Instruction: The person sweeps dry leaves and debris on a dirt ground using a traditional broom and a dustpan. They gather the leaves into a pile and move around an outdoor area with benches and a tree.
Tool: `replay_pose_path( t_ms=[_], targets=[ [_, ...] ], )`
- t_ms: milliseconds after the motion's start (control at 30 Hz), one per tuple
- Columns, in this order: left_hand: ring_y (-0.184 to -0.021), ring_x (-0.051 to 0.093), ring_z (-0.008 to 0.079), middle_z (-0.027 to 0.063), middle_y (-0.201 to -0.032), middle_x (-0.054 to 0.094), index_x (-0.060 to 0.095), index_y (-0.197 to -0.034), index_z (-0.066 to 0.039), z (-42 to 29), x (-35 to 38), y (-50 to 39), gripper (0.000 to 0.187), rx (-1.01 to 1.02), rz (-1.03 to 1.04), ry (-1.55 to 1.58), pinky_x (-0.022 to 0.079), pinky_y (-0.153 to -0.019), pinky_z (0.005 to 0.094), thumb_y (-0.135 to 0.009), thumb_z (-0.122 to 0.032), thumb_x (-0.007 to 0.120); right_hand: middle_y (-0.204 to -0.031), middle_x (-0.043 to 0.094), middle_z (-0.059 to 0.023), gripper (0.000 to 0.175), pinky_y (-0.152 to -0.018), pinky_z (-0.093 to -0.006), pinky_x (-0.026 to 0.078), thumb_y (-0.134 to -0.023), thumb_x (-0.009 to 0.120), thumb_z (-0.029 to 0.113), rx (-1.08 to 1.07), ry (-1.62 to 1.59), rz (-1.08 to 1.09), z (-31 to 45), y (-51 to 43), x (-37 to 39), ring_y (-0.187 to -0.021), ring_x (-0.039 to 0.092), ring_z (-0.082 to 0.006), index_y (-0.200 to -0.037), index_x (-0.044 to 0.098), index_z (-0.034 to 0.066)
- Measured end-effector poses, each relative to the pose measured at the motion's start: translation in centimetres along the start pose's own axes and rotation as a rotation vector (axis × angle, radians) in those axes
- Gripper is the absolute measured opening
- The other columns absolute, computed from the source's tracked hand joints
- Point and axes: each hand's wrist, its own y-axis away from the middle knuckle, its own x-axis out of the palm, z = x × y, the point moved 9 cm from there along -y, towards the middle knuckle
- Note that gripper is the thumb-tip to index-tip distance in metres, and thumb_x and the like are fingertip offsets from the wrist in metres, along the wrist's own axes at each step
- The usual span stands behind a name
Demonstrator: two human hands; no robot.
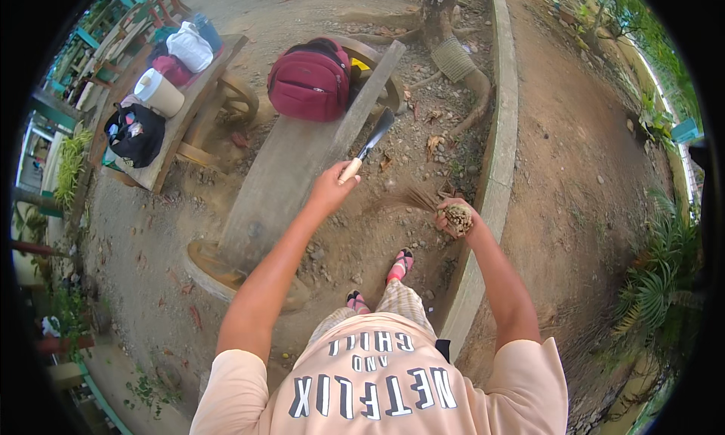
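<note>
My left hand (333, 187) grips the pale wooden handle of a hand trowel (375, 136), whose dark metal blade points up and away to the right, over the edge of a wooden bench (272, 180). Bunched in my right hand (457, 217) is a stick broom (416, 200); its tied butt end faces up and its thin bristles spread to the left above the soil. The two hands are apart. A maroon backpack (310, 79) rests on the far part of the bench.
A wooden table (192, 118) at the upper left bears a black bag (135, 135), a white jug (160, 92) and a white bag (190, 47). A concrete curb (504, 112) runs along my right. Beyond it lies bare earth with plants. A tree trunk (439, 10) with roots stands ahead.
</note>
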Motion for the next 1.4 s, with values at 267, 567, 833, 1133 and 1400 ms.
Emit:
replay_pose_path(
  t_ms=[267,567,833,1133,1400],
  targets=[
    [-0.081,0.062,0.0244,0.0139,-0.09,0.065,0.057,-0.116,-0.004,-2.9,1.1,-7.7,0.045,-0.001,-0.097,0.036,0.046,-0.073,0.0341,-0.08,-0.03,0.064,-0.069,0.057,-0.008,0.015,-0.051,-0.03,0.05,-0.083,0.054,0.019,-0.173,0.609,-0.028,1.5,-0.9,2.2,-0.055,0.056,-0.0174,-0.079,0.054,0.0046],
    [-0.077,0.055,0.0111,0.0044,-0.088,0.062,0.054,-0.117,-0.001,-4.8,4.6,-13.6,0.042,-0.001,-0.035,0.086,0.044,-0.071,0.0263,-0.083,-0.023,0.065,-0.07,0.051,-0.0079,0.021,-0.044,-0.0261,0.047,-0.08,0.054,0.011,0.148,-0.098,0.074,12.6,-4.9,5.2,-0.049,0.053,-0.0163,-0.091,0.043,-0.004],
    [-0.078,0.056,0.0102,0.005,-0.089,0.063,0.056,-0.117,-0.001,-6.8,7.2,-21.1,0.042,0.097,0.023,0.059,0.044,-0.071,0.0258,-0.082,-0.023,0.065,-0.07,0.054,-0.0039,0.038,-0.045,-0.0344,0.047,-0.077,0.058,0.008,-0.424,0.632,-0.256,19.3,1.3,1.2,-0.049,0.054,-0.0184,-0.109,0.038,0.011],
    [-0.087,0.064,0.0294,0.0183,-0.095,0.065,0.059,-0.113,-0.003,-9.8,10.1,-34.7,0.042,0.215,0.128,-0.07,0.047,-0.077,0.0361,-0.079,-0.027,0.064,-0.076,0.055,-0.0062,0.05,-0.043,-0.0357,0.048,-0.079,0.062,0.011,-0.48,-0.118,-0.462,7.6,8.0,-1.9,-0.054,0.058,-0.0204,-0.121,0.035,0.0176],
    [-0.09,0.063,0.0321,0.0186,-0.096,0.065,0.058,-0.114,-0.005,-11.1,11.8,-41.1,0.042,0.294,0.214,-0.172,0.047,-0.079,0.0374,-0.079,-0.028,0.063,-0.079,0.056,-0.0081,0.085,-0.044,-0.0318,0.048,-0.077,0.062,0.009,-0.592,-0.045,-0.154,14.5,-2.1,3.7,-0.053,0.055,-0.0186,-0.144,0.013,0.027]
  ],
)
